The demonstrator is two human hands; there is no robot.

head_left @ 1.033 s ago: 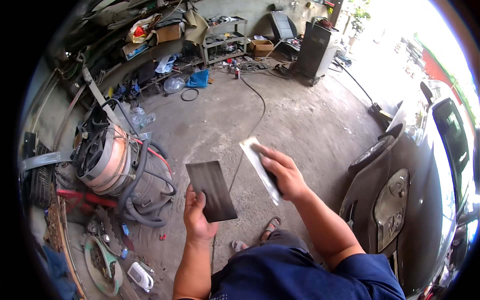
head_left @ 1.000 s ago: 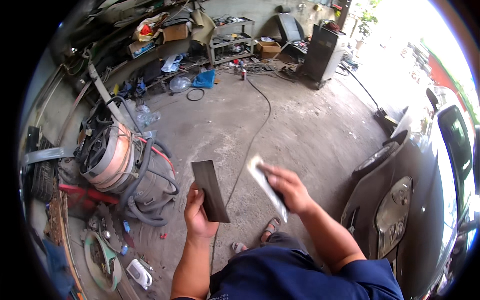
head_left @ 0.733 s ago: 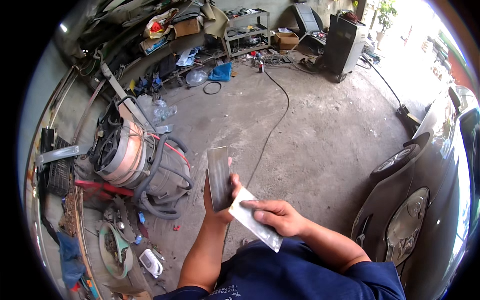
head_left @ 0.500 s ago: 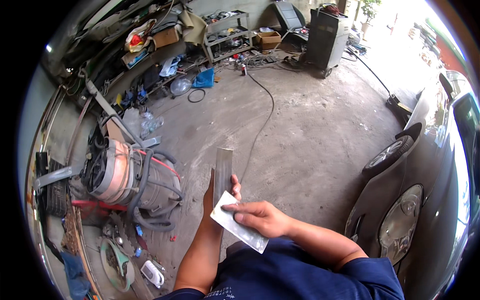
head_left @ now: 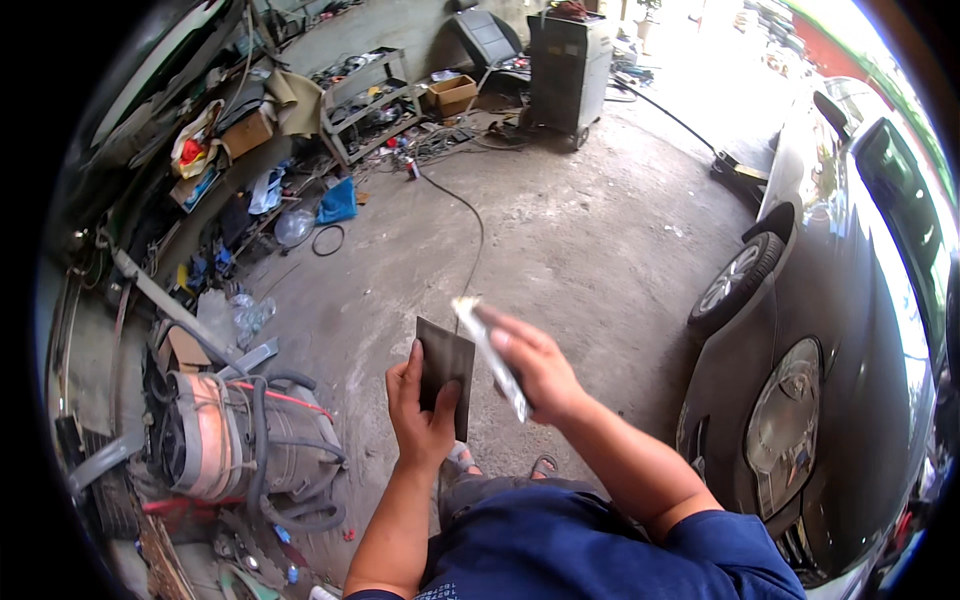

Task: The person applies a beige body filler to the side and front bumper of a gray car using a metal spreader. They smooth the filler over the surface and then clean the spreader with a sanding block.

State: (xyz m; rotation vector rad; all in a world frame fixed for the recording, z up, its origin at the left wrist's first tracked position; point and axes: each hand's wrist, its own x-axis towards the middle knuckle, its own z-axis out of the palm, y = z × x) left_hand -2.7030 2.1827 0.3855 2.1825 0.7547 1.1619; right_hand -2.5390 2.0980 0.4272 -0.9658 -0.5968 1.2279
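My left hand grips a dark grey, flat rectangular plate, with the thumb across its face and the fingers along its left edge. Just to the right, my right hand holds a pale, flat rectangular plate, tilted so that it shows nearly edge-on. A whitish patch shows at its upper end; motion blurs it. The two plates are close together in front of my body, and I cannot tell whether they touch.
A dark grey car stands at the right, its front wheel turned outward. On the left lies a drum-shaped vacuum with hoses. A cable crosses the concrete floor. Farther off are a cluttered shelf rack and a wheeled cabinet.
My left hand has turned its plate, now showing a darker face and the thumb. The pale plate has risen and tilted from face-up to nearly edge-on. My view has shifted right.
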